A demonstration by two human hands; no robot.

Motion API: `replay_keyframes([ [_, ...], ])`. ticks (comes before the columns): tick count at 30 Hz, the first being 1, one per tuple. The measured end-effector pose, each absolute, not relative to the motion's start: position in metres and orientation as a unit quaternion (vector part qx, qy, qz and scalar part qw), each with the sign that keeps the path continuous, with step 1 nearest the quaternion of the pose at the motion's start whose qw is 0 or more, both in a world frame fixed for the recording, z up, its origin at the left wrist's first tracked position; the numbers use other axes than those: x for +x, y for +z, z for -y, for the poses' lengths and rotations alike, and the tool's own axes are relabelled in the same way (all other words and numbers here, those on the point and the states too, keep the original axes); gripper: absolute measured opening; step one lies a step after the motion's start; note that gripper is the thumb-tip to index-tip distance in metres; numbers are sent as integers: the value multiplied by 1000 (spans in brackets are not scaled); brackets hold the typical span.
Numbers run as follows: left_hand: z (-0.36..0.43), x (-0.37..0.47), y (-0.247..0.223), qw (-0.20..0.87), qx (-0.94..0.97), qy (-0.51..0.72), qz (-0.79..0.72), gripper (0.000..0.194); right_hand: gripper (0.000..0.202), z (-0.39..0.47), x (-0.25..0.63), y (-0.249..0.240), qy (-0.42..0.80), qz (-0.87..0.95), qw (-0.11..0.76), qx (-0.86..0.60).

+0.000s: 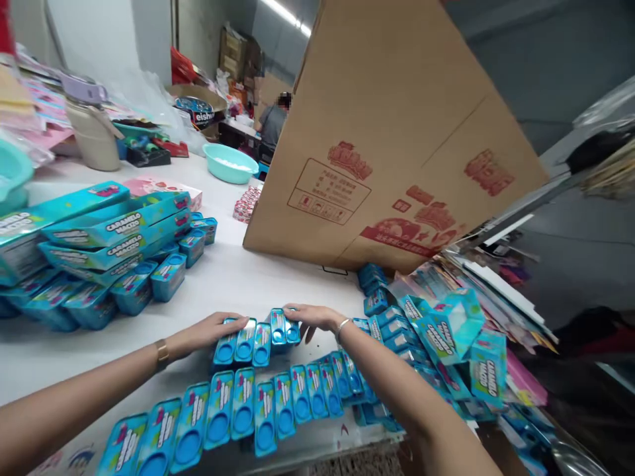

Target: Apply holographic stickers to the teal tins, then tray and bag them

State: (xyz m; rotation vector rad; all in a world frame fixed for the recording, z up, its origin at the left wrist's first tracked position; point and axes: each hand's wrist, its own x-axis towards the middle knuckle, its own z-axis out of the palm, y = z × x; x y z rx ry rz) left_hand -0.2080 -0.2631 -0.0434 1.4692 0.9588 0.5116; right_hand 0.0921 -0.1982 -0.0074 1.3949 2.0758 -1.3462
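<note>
My left hand [211, 332] is at the left end of a short row of small blue candy boxes [245, 340], its fingers gripping the end box. At the row's right end, my right hand [317, 317] has its fingers on a pair of the same boxes [284, 327], a small gap apart from the others. Each box has a printed label and a round recess on its face. Nearer to me, a long curved line of matching boxes [218, 410] runs along the table edge and passes under my right forearm.
Turquoise display cartons [114, 225] reading "Caramelo Macizo" are stacked at left over more small boxes. A large cardboard box [397, 125] stands tilted behind. Opened cartons [446, 327] lie at right. A green basin [231, 163] and a beige bottle [92, 129] stand farther back; a person [272, 125] sits beyond.
</note>
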Motion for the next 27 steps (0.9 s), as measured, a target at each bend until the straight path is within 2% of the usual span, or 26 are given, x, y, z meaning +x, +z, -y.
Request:
replay_keyframes([
  [4, 267, -214, -38, 618, 647, 205, -397, 55, 69, 221, 87, -5, -462, -736, 103, 484],
  [8, 272, -214, -35, 622, 622, 231, -414, 59, 72, 221, 70, 7, -418, -779, 5, 467],
  [10, 274, -210, -36, 623, 612, 238, -424, 60, 75, 223, 59, 9, -414, -790, -2, 452],
  [14, 279, -204, -37, 620, 599, 253, -439, 60, 55, 234, 46, 4, -413, -799, 28, 437],
  [17, 286, -213, -33, 598, 566, 311, -475, 66, 52, 239, 48, 4, -391, -807, -9, 443],
  [21, 317, -248, -29, 534, 513, 415, -528, 75, 50, 233, 39, 15, -353, -818, -91, 445],
  [23, 340, -271, -36, 482, 485, 470, -558, 72, 47, 229, 20, 18, -351, -827, -107, 425],
  [25, 363, -293, -49, 402, 451, 520, -604, 66, 45, 225, -12, 17, -357, -840, -102, 396],
  [27, 378, -314, -65, 272, 422, 555, -664, 68, 49, 220, -53, 12, -354, -854, -90, 372],
])
